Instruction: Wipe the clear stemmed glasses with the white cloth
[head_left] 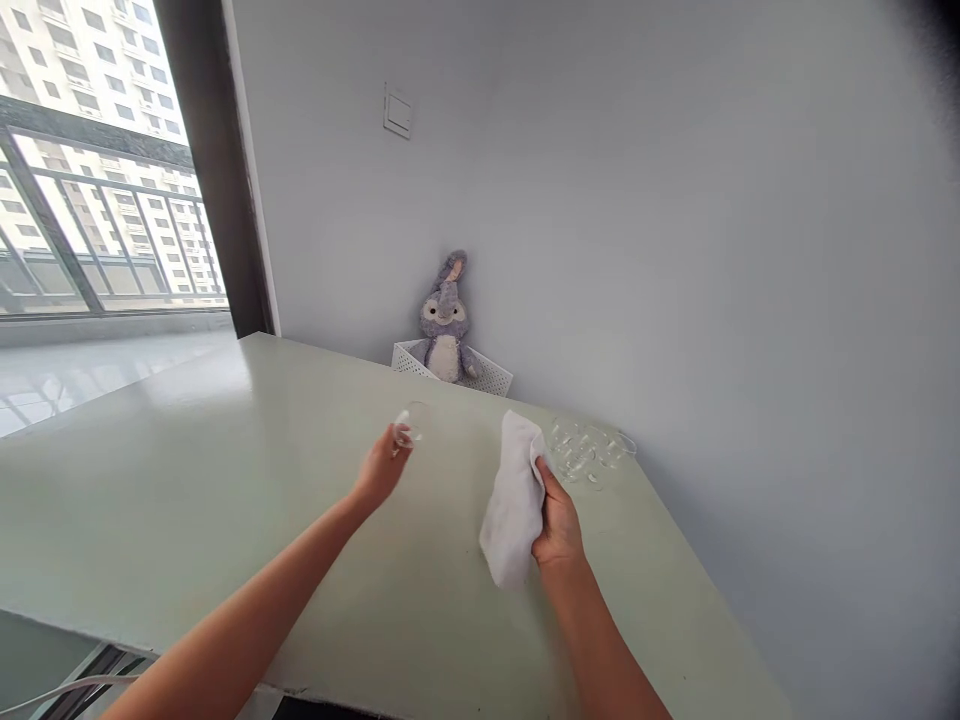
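Observation:
My left hand (pixel 385 463) is closed on a small clear glass (pixel 406 432), gripping it with the fingertips over the middle of the table. Its exact shape is hard to make out because it is see-through. In my right hand (pixel 559 522) is a white cloth (pixel 514 500), held bunched at its right side and hanging down in front of the palm. Cloth and glass are well apart. Just beyond my right hand, several clear glasses (pixel 589 450) are grouped close together near the wall.
The pale green table (pixel 187 480) meets the wall at the back and right. A white perforated basket (pixel 491 378) stands in the corner with a grey plush rabbit (pixel 444 325) in it. A white cable (pixel 82 684) lies below the front left edge, and a window is at far left.

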